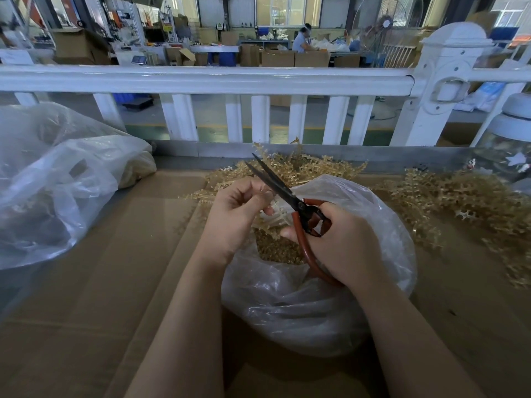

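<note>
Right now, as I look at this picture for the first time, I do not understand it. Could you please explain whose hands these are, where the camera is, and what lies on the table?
There is no machine here: a person works with bare hands. The single picture comes from a camera worn on the person's head, looking forward and down. The right hand grips red-handled scissors, with the blades slightly apart. The left hand pinches a pale plastic sprig close to the blades. Under both hands is an open clear bag with small golden pieces inside. The surface is brown cardboard. More golden sprigs lie behind and to the right, and a second clear bag sits at the left. A white fence stands behind the table.
</note>
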`<state>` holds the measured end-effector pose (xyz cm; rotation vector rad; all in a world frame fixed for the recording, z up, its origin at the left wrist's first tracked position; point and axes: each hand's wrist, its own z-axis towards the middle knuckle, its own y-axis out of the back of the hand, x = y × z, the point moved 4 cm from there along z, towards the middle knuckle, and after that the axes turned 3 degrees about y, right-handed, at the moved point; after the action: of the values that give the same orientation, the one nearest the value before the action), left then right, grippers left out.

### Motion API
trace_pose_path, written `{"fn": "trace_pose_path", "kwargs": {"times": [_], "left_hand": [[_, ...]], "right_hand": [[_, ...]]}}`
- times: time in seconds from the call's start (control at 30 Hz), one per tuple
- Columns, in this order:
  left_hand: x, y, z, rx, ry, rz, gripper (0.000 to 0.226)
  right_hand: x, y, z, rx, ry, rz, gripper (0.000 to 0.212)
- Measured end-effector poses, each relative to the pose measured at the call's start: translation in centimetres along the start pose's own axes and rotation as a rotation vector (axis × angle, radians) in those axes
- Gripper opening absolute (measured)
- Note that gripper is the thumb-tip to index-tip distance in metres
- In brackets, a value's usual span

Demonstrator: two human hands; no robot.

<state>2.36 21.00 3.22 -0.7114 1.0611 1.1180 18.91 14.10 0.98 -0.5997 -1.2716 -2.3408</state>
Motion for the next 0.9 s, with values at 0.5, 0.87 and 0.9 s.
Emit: {"fn": "trace_pose_path", "kwargs": {"times": [0.5, 0.87, 0.9], "left_hand": [[0.6, -1.2, -0.2, 0.032, 0.052, -0.004, 0.039], [2.2, -0.2, -0.5, 0.084, 0.548, -0.507, 0.051], [2.2, -0.4, -0.6, 0.130, 0.575, -0.484, 0.048]], "right_hand": [[0.4, -0.8, 0.5, 0.090, -0.292, 0.677, 0.011], [-0.3, 0.1, 0.5, 0.011, -0.408, 1.124, 0.007], [-0.4, 0.1, 0.5, 0.014, -0.398, 1.120, 0.007]]}}
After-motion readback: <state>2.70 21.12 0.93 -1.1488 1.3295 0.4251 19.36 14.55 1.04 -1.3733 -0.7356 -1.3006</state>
